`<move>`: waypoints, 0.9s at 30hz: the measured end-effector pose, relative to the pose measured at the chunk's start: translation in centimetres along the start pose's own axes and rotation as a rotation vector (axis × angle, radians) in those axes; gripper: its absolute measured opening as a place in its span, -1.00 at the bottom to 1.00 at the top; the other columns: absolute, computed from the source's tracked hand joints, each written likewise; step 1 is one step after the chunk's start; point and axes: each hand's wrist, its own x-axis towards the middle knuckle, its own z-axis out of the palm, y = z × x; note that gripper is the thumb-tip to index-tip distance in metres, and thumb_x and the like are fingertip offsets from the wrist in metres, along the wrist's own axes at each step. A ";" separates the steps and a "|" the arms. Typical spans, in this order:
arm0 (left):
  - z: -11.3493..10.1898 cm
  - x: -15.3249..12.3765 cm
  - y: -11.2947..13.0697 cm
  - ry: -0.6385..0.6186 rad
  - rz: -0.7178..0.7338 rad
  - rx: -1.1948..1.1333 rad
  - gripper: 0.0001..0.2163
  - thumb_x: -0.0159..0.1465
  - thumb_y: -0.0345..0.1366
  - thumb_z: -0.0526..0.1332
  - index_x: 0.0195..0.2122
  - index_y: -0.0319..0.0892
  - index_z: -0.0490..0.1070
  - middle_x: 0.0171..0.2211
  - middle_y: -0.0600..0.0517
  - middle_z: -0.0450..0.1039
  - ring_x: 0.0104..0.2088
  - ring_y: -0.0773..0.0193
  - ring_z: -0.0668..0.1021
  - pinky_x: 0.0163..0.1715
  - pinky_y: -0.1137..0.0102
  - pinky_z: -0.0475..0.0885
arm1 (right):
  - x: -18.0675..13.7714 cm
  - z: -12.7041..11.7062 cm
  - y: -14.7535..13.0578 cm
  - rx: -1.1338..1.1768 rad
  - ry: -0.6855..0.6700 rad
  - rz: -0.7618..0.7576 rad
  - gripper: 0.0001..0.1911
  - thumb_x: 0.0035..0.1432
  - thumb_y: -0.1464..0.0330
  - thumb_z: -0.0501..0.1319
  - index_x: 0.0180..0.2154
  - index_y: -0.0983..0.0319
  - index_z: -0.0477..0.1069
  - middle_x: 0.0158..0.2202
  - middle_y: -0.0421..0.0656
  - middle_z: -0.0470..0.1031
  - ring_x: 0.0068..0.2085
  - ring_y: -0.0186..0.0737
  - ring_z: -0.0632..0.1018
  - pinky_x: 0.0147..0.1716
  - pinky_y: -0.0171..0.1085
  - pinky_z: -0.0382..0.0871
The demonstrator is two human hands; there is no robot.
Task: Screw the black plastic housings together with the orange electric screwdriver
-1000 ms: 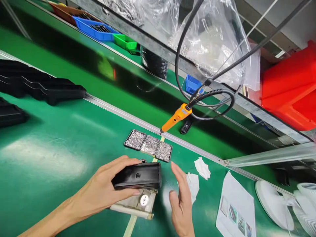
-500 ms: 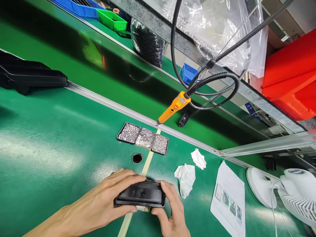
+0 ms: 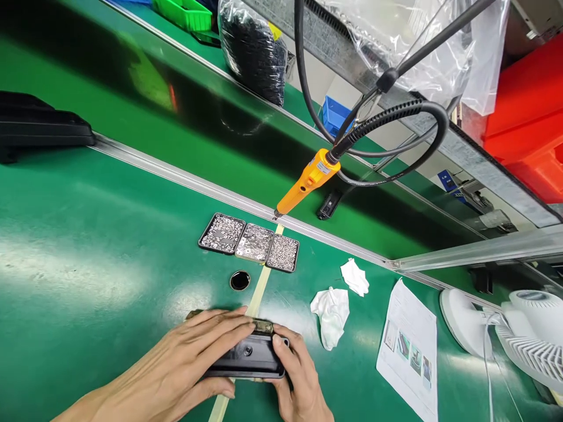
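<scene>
Black plastic housing [image 3: 248, 356] lay flat near the front edge of the green work mat [image 3: 109, 264], resting on a worn, brownish fixture block [image 3: 259, 324] whose far edge showed just beyond it. Both hands held it. The left hand [image 3: 189, 363] lay over its left half, fingers stretched across the top and thumb curled under the near edge, closed on the part. The right hand [image 3: 297, 381] gripped the right end, its fingers bent over the corner and pressed against the housing. A strip of pale tape [image 3: 259, 287] ran under the block toward the far rail.

Beyond the hands, a small dark ring [image 3: 240, 281] sat on the mat, and behind it three shallow trays of small screws [image 3: 248, 242] stood side by side, touching. An orange electric screwdriver [image 3: 308, 181] hung tilted above the rail on its black cable. Two crumpled white wipes [image 3: 338, 302] lay to the right of the housing, well apart from it, with a printed instruction sheet [image 3: 409, 349] and a white desk fan [image 3: 505, 337] farther right.
</scene>
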 end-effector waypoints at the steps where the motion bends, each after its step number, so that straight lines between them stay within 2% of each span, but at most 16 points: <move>1: -0.2 0.4 0.1 0.014 0.010 -0.011 -0.47 0.57 0.00 0.03 0.47 -0.13 0.19 0.47 0.13 0.14 0.35 0.16 0.40 0.18 0.22 0.51 | -0.2 0.1 0.0 -0.023 -0.003 0.004 -0.36 0.48 0.50 0.07 0.48 0.11 0.03 0.37 0.11 0.20 0.38 0.01 0.34 0.27 -0.04 0.50; 4: -0.7 1.4 0.2 0.034 0.020 -0.037 -0.51 0.59 -0.05 -0.04 0.43 -0.14 0.25 0.43 0.12 0.23 0.36 0.18 0.38 0.21 0.22 0.44 | -0.3 0.1 0.2 -0.078 0.004 -0.016 -0.39 0.48 0.49 0.06 0.47 0.15 0.04 0.39 0.11 0.20 0.40 0.01 0.32 0.32 0.02 0.46; 7: -0.8 1.6 0.0 0.043 0.030 -0.049 -0.46 0.57 0.04 -0.02 0.43 -0.15 0.25 0.40 0.08 0.28 0.36 0.16 0.37 0.24 0.24 0.38 | 0.2 0.0 0.3 -0.103 0.035 -0.067 -0.42 0.49 0.46 0.07 0.45 0.19 0.06 0.39 0.11 0.22 0.41 -0.02 0.33 0.34 0.02 0.43; 10: -0.6 1.2 -0.1 -0.018 0.056 -0.018 -0.34 0.51 0.14 0.07 0.48 -0.17 0.16 0.43 0.09 0.22 0.39 0.11 0.33 0.28 0.22 0.37 | 0.5 0.1 0.3 -0.084 0.066 -0.102 -0.46 0.56 0.29 0.00 0.46 0.19 0.04 0.40 0.13 0.22 0.41 -0.02 0.35 0.28 -0.03 0.50; 13: -0.6 0.7 0.0 -0.015 0.076 0.039 -0.37 0.51 0.05 0.10 0.49 -0.17 0.14 0.46 0.11 0.16 0.37 0.09 0.37 0.24 0.20 0.44 | 0.2 0.9 0.5 -0.074 0.116 -0.101 -0.40 0.56 0.09 -0.12 0.47 0.16 0.04 0.40 0.14 0.23 0.39 0.04 0.39 0.22 0.00 0.56; 15: -0.9 0.5 0.0 0.039 0.093 0.077 -0.40 0.53 0.03 0.03 0.48 -0.20 0.15 0.44 0.08 0.18 0.33 0.08 0.44 0.14 0.20 0.54 | 0.0 1.6 1.2 -0.068 0.195 -0.092 -0.38 0.54 0.01 -0.15 0.45 0.09 0.14 0.39 0.13 0.26 0.34 0.12 0.44 0.17 0.06 0.58; 17: -1.2 0.7 -0.6 0.030 0.105 0.069 -0.38 0.54 0.03 -0.04 0.50 -0.24 0.11 0.44 0.05 0.18 0.32 0.12 0.45 0.07 0.27 0.60 | 0.2 2.1 2.3 -0.001 0.315 -0.095 -0.39 0.52 -0.03 -0.17 0.37 0.02 0.31 0.36 0.10 0.30 0.26 0.15 0.51 0.11 0.09 0.60; 19: -1.3 1.5 -1.8 -0.002 0.017 -0.003 -0.39 0.55 0.01 -0.02 0.52 -0.17 0.05 0.43 0.07 0.22 0.32 0.20 0.45 0.07 0.37 0.60 | 1.2 2.2 3.5 0.137 0.414 -0.095 -0.38 0.52 -0.04 -0.19 0.28 0.01 0.44 0.27 0.09 0.42 0.16 0.11 0.59 0.04 0.06 0.62; 21: -1.2 3.0 -3.7 0.016 -0.164 -0.135 -0.49 0.56 -0.06 0.05 0.48 -0.03 0.12 0.37 0.09 0.34 0.28 0.23 0.49 0.10 0.39 0.58 | 2.8 1.8 4.4 0.315 0.487 0.010 -0.38 0.54 0.00 -0.18 0.25 0.08 0.48 0.10 0.07 0.54 0.03 0.01 0.63 0.00 -0.01 0.62; 23: -0.5 5.3 -6.1 0.092 -0.298 -0.283 -0.67 0.58 -0.09 0.07 0.28 -0.03 0.35 0.19 0.01 0.48 0.15 0.17 0.54 0.11 0.28 0.54 | 4.4 1.3 5.1 0.463 0.545 0.203 -0.40 0.55 0.02 -0.14 0.18 0.15 0.53 -0.05 0.02 0.58 -0.10 -0.10 0.62 -0.08 -0.14 0.59; 25: 0.7 7.8 -8.4 0.087 -0.311 -0.286 -0.71 0.59 -0.14 0.05 0.10 -0.15 0.46 0.02 -0.07 0.53 0.04 0.09 0.51 0.06 0.18 0.47 | 5.7 1.0 5.5 0.538 0.574 0.371 -0.43 0.56 0.03 -0.08 0.07 0.19 0.59 -0.16 -0.03 0.58 -0.22 -0.22 0.58 -0.20 -0.28 0.51; 27: 1.9 10.1 -10.2 0.068 -0.301 -0.267 -0.76 0.56 -0.25 0.07 0.01 -0.19 0.51 -0.07 -0.07 0.52 -0.01 0.05 0.47 0.04 0.14 0.41 | 6.4 1.0 5.7 0.551 0.563 0.427 -0.46 0.55 0.03 -0.03 -0.02 0.22 0.61 -0.22 -0.07 0.58 -0.30 -0.29 0.54 -0.30 -0.35 0.43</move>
